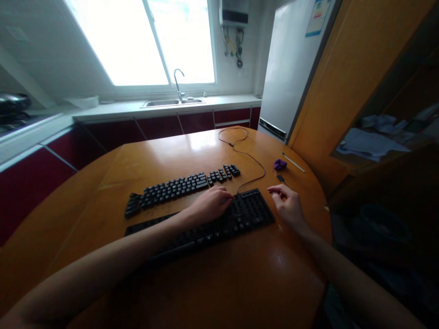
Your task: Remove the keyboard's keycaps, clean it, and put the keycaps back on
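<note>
A black keyboard base (252, 212) with its key positions mostly bare lies across the near part of the table. My left hand (212, 203) rests over its middle right, fingers bent together and largely hidden from me; whatever they hold, if anything, does not show. To the right of the base, my right hand (288, 203) hovers close to the table with fingers loosely bent and apart, nothing visible in them. Behind the base, loose black keycaps (178, 186) are laid out in keyboard order. Just beyond my right hand sits a small black piece (281, 178) with a thin light line trailing from it.
A crumpled purple cloth (280, 164) and a thin white stick (294, 162) lie at the right of the wooden table (164, 155). The keyboard's cable (255, 160) loops toward the back. Beyond are a sink (164, 103), counter and fridge (291, 64).
</note>
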Available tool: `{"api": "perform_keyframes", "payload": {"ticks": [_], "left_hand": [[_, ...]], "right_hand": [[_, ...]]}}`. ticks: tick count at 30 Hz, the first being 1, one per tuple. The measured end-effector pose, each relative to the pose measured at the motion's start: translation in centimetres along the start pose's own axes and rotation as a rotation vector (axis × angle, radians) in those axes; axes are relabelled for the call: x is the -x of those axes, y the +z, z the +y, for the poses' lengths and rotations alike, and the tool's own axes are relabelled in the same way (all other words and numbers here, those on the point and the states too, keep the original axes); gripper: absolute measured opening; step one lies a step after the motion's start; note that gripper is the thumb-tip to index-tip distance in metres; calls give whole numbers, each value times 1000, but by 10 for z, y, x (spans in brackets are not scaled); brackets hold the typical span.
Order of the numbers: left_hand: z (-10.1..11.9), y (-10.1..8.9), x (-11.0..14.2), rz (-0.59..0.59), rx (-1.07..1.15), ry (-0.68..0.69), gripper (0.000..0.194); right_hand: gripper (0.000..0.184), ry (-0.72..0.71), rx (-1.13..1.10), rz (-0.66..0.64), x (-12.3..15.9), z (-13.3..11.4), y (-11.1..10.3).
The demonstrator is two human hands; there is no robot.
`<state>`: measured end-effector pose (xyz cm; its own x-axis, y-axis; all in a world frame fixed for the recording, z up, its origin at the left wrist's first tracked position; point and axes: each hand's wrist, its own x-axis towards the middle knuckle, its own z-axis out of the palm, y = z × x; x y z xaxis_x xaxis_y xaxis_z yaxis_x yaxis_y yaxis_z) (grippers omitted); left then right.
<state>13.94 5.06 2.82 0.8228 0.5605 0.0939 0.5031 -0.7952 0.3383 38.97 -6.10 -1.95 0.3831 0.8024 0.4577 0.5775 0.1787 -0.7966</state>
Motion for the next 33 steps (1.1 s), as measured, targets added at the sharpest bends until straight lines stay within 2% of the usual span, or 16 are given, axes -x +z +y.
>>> {"api": "perform_keyframes", "payload": {"ticks": [6,11,15,19,24,29,33], "left_hand": [[4,15,-8,47,52,1,28],[3,29,-8,173,110,2,29],[-3,34,-8,248,193,-10,23],[-5,38,-8,247,220,-8,23],[-5,41,-7,248,249,8,23],[-6,43,-9,244,267,9,22],[-6,42,-9,240,254,5,23]], "right_hand": [[20,-192,107,-171,-46,-9,15],[20,-309,296,-286,-98,5,50],[16,-381,421,-391,-125,20,80],[16,-456,489,-470,-135,27,95],[13,-538,492,-504,-134,33,94],[15,-518,418,-461,-134,34,89],[18,-514,398,-473,-136,33,93]]}}
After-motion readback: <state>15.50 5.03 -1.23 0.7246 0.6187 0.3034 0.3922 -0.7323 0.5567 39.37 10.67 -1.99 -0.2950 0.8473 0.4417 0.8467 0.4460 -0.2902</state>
